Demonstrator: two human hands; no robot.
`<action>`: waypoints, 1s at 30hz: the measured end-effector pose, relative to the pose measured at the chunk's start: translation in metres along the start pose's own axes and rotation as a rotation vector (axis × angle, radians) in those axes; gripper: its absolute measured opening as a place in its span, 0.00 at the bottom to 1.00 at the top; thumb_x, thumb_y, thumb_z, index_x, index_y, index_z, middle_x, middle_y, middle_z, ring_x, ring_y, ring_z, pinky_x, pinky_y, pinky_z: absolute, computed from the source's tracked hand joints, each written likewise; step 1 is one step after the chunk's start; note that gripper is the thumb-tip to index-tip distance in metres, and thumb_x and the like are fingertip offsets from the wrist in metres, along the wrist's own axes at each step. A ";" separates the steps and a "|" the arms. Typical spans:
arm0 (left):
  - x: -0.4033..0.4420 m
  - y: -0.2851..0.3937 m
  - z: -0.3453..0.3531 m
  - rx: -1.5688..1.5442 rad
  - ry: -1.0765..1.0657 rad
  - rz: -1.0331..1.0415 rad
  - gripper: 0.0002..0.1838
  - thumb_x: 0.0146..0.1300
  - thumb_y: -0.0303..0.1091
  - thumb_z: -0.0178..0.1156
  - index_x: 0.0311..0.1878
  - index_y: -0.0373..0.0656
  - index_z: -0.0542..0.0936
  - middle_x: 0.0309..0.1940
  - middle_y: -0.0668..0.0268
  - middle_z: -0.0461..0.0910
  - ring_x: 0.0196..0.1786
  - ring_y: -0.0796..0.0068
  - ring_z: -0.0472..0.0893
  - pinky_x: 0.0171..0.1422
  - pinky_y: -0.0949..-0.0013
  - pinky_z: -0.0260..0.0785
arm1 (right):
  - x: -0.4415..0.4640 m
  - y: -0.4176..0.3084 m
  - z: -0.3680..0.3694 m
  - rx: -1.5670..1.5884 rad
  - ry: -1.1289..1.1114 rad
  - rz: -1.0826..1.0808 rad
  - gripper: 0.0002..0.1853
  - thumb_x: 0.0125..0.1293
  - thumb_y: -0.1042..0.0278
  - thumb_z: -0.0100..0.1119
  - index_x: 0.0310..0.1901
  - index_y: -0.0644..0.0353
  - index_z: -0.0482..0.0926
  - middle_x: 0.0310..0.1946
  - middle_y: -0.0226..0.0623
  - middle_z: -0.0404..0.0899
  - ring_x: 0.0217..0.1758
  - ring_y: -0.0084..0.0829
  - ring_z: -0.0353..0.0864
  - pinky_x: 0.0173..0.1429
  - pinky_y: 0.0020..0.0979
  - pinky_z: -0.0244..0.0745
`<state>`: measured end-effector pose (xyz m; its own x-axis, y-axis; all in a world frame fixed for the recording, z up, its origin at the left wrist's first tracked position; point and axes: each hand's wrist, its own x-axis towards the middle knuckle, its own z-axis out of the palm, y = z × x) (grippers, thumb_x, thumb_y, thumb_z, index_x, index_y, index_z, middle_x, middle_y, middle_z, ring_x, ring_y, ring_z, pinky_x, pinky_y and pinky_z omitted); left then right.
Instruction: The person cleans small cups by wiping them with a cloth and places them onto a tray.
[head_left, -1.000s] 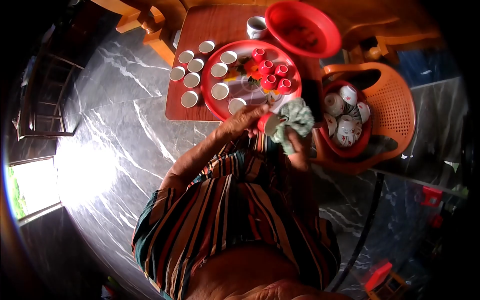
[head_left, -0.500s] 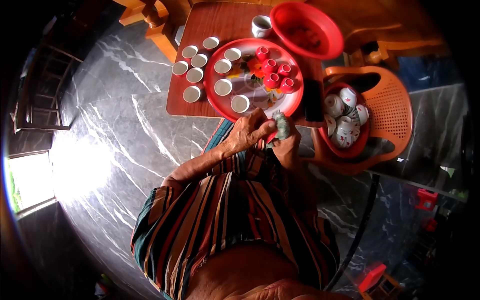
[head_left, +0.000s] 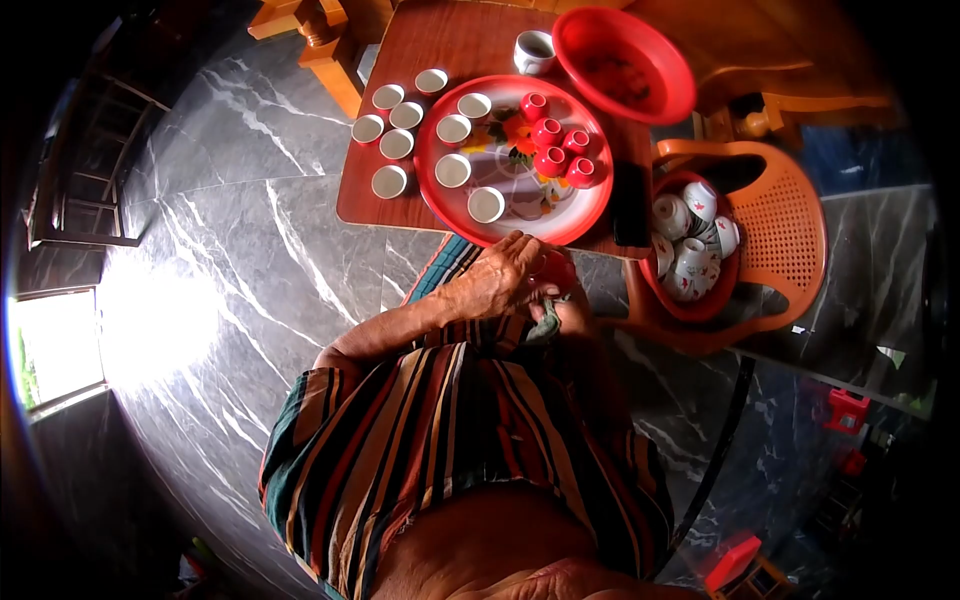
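Observation:
Just in front of the table edge, my two hands are together around a small red cup [head_left: 556, 268]. My left hand [head_left: 492, 277] has its fingers closed at the cup's left side. A grey-green cloth [head_left: 545, 323] hangs from my right hand [head_left: 575, 312], which is closed below the cup and partly hidden in shadow. Beyond them lies a round red-rimmed tray [head_left: 432, 195] with a flower pattern. Several red cups [head_left: 550, 161] stand upside down on its right part, and several white-lined cups [head_left: 486, 205] stand upright on its left.
More upright cups [head_left: 389, 181] stand on the wooden table [head_left: 440, 40], left of the tray. A white mug [head_left: 533, 52] and a red basin [head_left: 672, 75] are at the back. To the right, an orange chair [head_left: 785, 230] bears a red bowl of patterned white cups [head_left: 692, 258]. A dark phone-like slab [head_left: 630, 205] lies at the table's right edge.
The cloth has dropped from above my fingers to below them. The red cup now shows more between my hands, and my left hand has turned over its side. The cups on the table have not moved.

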<state>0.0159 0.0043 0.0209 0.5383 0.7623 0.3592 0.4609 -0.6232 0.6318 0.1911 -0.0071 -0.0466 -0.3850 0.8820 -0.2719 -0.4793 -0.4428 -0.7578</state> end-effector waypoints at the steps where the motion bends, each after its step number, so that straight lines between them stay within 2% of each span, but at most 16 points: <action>1: -0.001 -0.002 0.003 -0.046 0.015 -0.062 0.23 0.59 0.44 0.62 0.45 0.33 0.69 0.38 0.50 0.74 0.43 0.51 0.75 0.48 0.57 0.68 | -0.001 -0.004 0.004 -0.228 0.052 -0.127 0.16 0.65 0.64 0.56 0.52 0.62 0.72 0.39 0.38 0.79 0.42 0.31 0.79 0.45 0.31 0.75; 4: 0.000 -0.004 0.008 -0.193 -0.012 -0.249 0.24 0.63 0.50 0.58 0.45 0.35 0.69 0.34 0.52 0.75 0.39 0.56 0.78 0.43 0.59 0.69 | -0.001 -0.018 0.008 -1.001 0.158 -0.450 0.15 0.66 0.65 0.56 0.51 0.63 0.72 0.40 0.39 0.80 0.44 0.31 0.80 0.47 0.31 0.75; 6: -0.004 -0.009 0.019 -0.457 -0.020 -0.423 0.27 0.66 0.56 0.51 0.42 0.35 0.68 0.24 0.57 0.73 0.28 0.65 0.78 0.35 0.63 0.70 | 0.002 -0.024 0.006 -1.112 0.176 -0.542 0.15 0.66 0.67 0.56 0.51 0.63 0.72 0.41 0.39 0.80 0.45 0.31 0.80 0.48 0.31 0.75; 7: -0.005 -0.015 0.026 -0.477 0.051 -0.363 0.26 0.67 0.56 0.51 0.39 0.36 0.67 0.20 0.53 0.73 0.25 0.51 0.77 0.30 0.59 0.68 | 0.006 -0.023 0.009 -1.093 0.208 -0.669 0.12 0.67 0.68 0.55 0.48 0.63 0.74 0.40 0.38 0.80 0.43 0.30 0.80 0.48 0.30 0.75; 8: -0.007 -0.022 0.028 -0.704 -0.084 -0.513 0.27 0.67 0.57 0.49 0.43 0.36 0.68 0.20 0.58 0.73 0.24 0.59 0.76 0.28 0.63 0.68 | 0.004 -0.025 0.013 -0.722 0.187 -0.540 0.08 0.67 0.71 0.54 0.44 0.63 0.77 0.38 0.36 0.80 0.41 0.29 0.80 0.46 0.29 0.74; 10: 0.000 0.000 -0.003 -1.018 -0.276 -0.780 0.32 0.67 0.60 0.47 0.55 0.37 0.69 0.20 0.69 0.71 0.24 0.80 0.73 0.24 0.75 0.66 | -0.002 -0.045 0.019 -1.186 0.099 -0.620 0.11 0.65 0.69 0.57 0.48 0.61 0.76 0.38 0.33 0.78 0.41 0.27 0.77 0.43 0.30 0.73; 13: -0.007 0.004 0.004 -1.103 -0.149 -0.649 0.34 0.67 0.59 0.49 0.63 0.38 0.65 0.21 0.69 0.71 0.24 0.79 0.73 0.25 0.74 0.65 | 0.001 -0.053 0.015 -1.445 -0.005 -0.821 0.14 0.63 0.69 0.59 0.49 0.60 0.74 0.39 0.32 0.77 0.40 0.27 0.77 0.42 0.32 0.73; 15: -0.008 -0.003 0.017 -0.976 0.062 -0.459 0.32 0.66 0.59 0.52 0.56 0.37 0.69 0.23 0.67 0.71 0.27 0.80 0.74 0.28 0.73 0.65 | 0.002 -0.046 0.014 -1.538 -0.084 -0.916 0.15 0.62 0.69 0.60 0.50 0.59 0.74 0.39 0.32 0.77 0.41 0.28 0.76 0.43 0.33 0.73; 17: -0.013 -0.004 0.008 -0.625 -0.056 -0.521 0.29 0.64 0.57 0.55 0.48 0.36 0.71 0.25 0.61 0.72 0.29 0.72 0.76 0.33 0.68 0.65 | 0.005 -0.029 0.014 -1.060 0.056 -0.755 0.14 0.61 0.71 0.59 0.49 0.61 0.73 0.38 0.33 0.77 0.41 0.29 0.76 0.45 0.34 0.74; 18: -0.011 0.000 0.001 -0.510 -0.053 -0.507 0.25 0.62 0.53 0.60 0.45 0.38 0.71 0.31 0.59 0.77 0.39 0.65 0.79 0.41 0.63 0.69 | 0.005 -0.023 0.013 -1.006 0.099 -0.554 0.15 0.62 0.67 0.59 0.49 0.63 0.72 0.41 0.34 0.76 0.42 0.29 0.76 0.47 0.32 0.74; 19: -0.011 0.002 -0.001 -0.509 -0.051 -0.508 0.25 0.62 0.53 0.60 0.45 0.38 0.71 0.31 0.59 0.77 0.39 0.65 0.79 0.41 0.63 0.69 | 0.006 -0.018 0.012 -0.950 0.151 -0.357 0.17 0.63 0.64 0.60 0.48 0.64 0.71 0.43 0.36 0.76 0.43 0.29 0.77 0.48 0.31 0.74; 21: -0.011 0.002 -0.004 -0.248 0.037 -0.240 0.24 0.58 0.47 0.66 0.47 0.37 0.71 0.31 0.58 0.76 0.38 0.57 0.78 0.42 0.61 0.70 | 0.015 0.018 -0.015 -0.701 0.058 -0.505 0.19 0.65 0.62 0.58 0.51 0.64 0.68 0.43 0.36 0.75 0.41 0.28 0.77 0.46 0.32 0.74; 23: -0.010 0.000 -0.003 -0.216 0.015 -0.179 0.26 0.53 0.41 0.69 0.49 0.37 0.71 0.37 0.57 0.76 0.42 0.54 0.77 0.46 0.59 0.70 | 0.014 0.028 -0.015 -0.378 -0.101 -0.553 0.20 0.66 0.62 0.57 0.54 0.63 0.66 0.42 0.35 0.75 0.36 0.28 0.77 0.39 0.34 0.76; 24: -0.009 0.000 -0.003 -0.157 0.023 -0.086 0.26 0.52 0.39 0.69 0.49 0.37 0.71 0.41 0.57 0.75 0.45 0.55 0.76 0.48 0.59 0.69 | 0.006 0.026 -0.021 0.034 -0.216 -0.105 0.21 0.66 0.58 0.55 0.54 0.63 0.66 0.38 0.35 0.75 0.30 0.29 0.76 0.31 0.34 0.74; 27: -0.012 -0.006 0.008 -0.081 0.004 0.049 0.26 0.49 0.35 0.67 0.50 0.34 0.71 0.46 0.52 0.71 0.50 0.49 0.72 0.52 0.53 0.66 | -0.003 0.013 -0.005 0.492 -0.377 0.360 0.24 0.68 0.47 0.46 0.53 0.61 0.67 0.25 0.33 0.71 0.13 0.29 0.67 0.14 0.31 0.63; 30: -0.014 -0.008 0.016 -0.072 0.050 0.027 0.25 0.51 0.37 0.67 0.49 0.34 0.70 0.43 0.50 0.72 0.48 0.49 0.73 0.51 0.54 0.66 | 0.000 0.017 -0.016 0.540 -0.362 0.408 0.27 0.67 0.41 0.42 0.52 0.58 0.68 0.22 0.31 0.70 0.14 0.30 0.68 0.18 0.31 0.67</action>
<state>0.0158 -0.0040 -0.0001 0.5130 0.7543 0.4098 0.3939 -0.6310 0.6684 0.1956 -0.0124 -0.0686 -0.8039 0.5647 -0.1864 -0.5263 -0.8216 -0.2191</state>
